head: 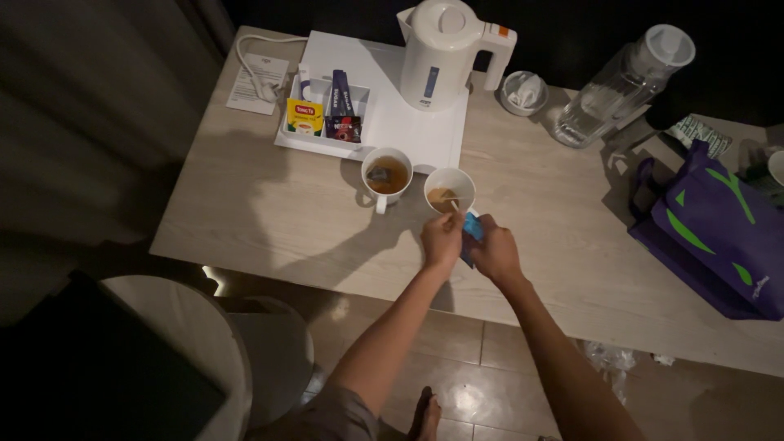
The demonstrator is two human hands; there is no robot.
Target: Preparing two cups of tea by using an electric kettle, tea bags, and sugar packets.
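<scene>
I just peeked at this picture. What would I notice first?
Two hands meet in the middle: the left hand holds a thin stick in a white cup, and the right hand holds a blue packet. Beside it stands a second cup of tea. Behind them, a white kettle sits on a tray.

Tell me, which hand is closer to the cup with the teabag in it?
Left. The left hand sits just below and right of the teabag cup, by the neighbouring cup. The right hand lies farther right, holding a blue sachet.
</scene>
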